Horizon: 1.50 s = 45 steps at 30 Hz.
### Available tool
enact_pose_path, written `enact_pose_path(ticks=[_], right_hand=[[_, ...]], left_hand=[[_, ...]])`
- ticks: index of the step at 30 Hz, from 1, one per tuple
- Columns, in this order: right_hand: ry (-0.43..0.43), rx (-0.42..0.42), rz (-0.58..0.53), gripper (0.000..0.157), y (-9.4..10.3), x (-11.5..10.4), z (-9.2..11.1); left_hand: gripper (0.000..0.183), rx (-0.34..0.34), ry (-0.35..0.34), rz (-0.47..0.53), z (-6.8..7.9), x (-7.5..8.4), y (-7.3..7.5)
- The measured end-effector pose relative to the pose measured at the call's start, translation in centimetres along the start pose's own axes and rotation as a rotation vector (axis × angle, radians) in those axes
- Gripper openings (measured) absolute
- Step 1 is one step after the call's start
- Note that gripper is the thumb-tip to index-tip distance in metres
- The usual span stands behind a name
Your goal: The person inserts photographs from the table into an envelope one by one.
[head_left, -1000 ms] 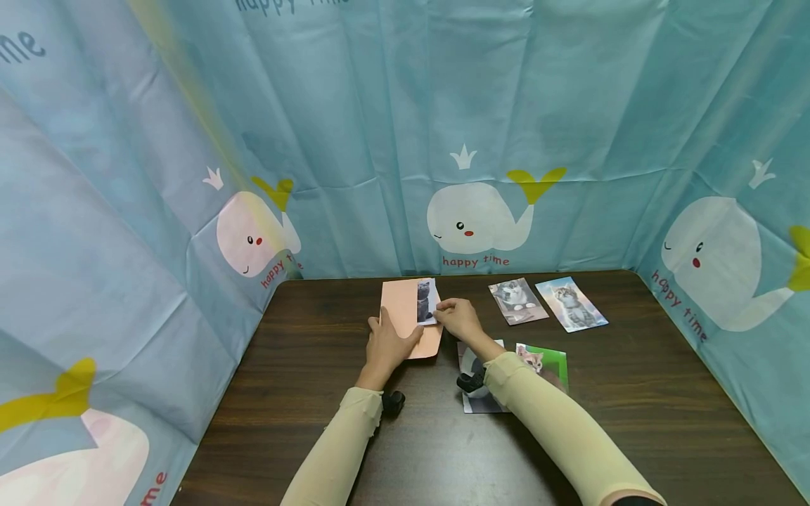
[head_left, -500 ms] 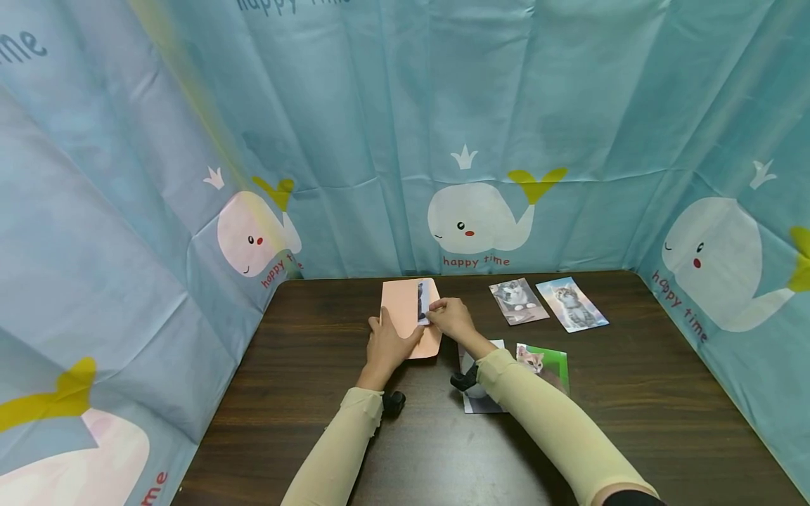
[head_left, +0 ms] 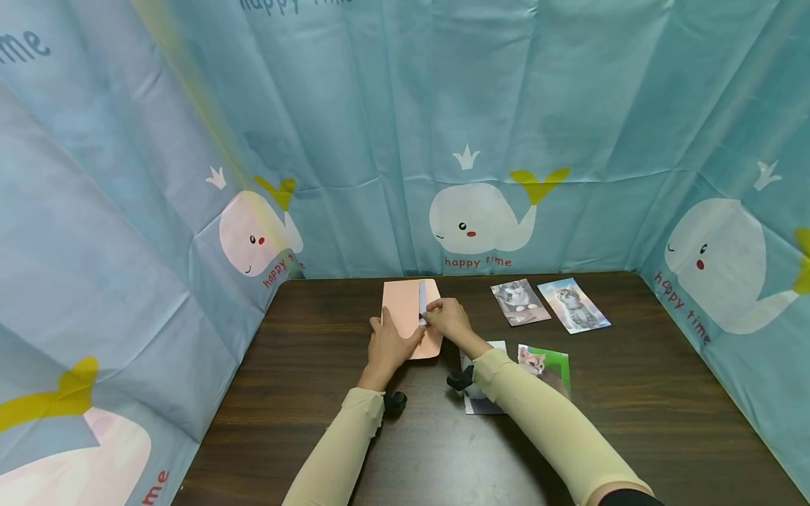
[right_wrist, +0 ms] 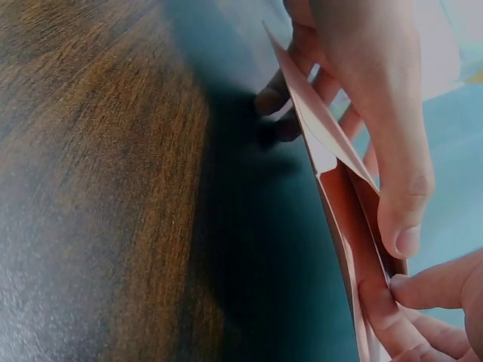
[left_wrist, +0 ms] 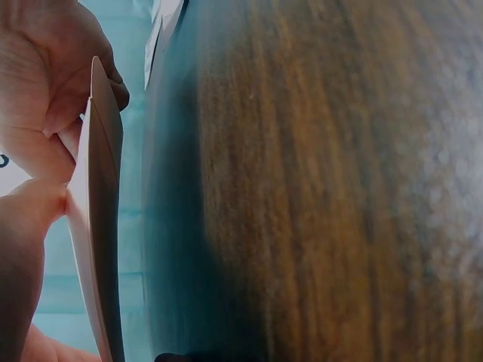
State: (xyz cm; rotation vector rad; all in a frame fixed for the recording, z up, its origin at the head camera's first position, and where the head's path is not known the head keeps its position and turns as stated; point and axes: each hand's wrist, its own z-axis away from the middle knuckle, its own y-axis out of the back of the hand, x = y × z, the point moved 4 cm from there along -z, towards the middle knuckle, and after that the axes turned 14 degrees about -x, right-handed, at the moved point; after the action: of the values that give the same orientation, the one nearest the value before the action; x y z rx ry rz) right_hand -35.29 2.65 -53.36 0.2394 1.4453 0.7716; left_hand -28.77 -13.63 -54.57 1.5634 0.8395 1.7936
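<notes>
"What is at mid-frame?"
"The left hand (head_left: 388,349) holds a flat peach paper envelope (head_left: 399,302) on the dark wood-grain table (head_left: 285,393); the right hand (head_left: 449,320) pinches a pale paper card (head_left: 422,296), visible as a narrow strip."
"And right of centre?"
"A greyish kitten print (head_left: 520,302) beside a blue-edged kitten print (head_left: 574,306); below, partly behind the cream cloth sleeve (head_left: 544,418), a green-backed kitten print (head_left: 556,364)."

From here I make out pale yellow sleeves (head_left: 335,450) with crinkled cuffs (head_left: 365,399), small black wrist devices (head_left: 395,403), and a black band (head_left: 629,497) above the right elbow end.
</notes>
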Motion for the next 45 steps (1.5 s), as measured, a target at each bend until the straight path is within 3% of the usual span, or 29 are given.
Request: enact_pose_path(ticks=[14,20,31,45], right_hand=[[0.012,0.002,-0.006,0.018,-0.2,0.2,0.1],[0.072,-0.007,-0.032,0.018,0.3,0.3,0.7],[0.151,-0.02,-0.015,0.021,3.1,1.4,2.8],[0.13,0.001,0.061,0.028,7.1,5.0,4.2]], left_hand=[[0.117,-0.016,0.008,0.009,0.1,0.2,-0.3],[0.117,-0.009,-0.002,0.01,-0.1,0.0,-0.3],[0.116,-0.029,0.022,0.033,0.1,0.0,-0.1],[0.116,-0.021,0.008,0.036,0.1,-0.1,0.2]])
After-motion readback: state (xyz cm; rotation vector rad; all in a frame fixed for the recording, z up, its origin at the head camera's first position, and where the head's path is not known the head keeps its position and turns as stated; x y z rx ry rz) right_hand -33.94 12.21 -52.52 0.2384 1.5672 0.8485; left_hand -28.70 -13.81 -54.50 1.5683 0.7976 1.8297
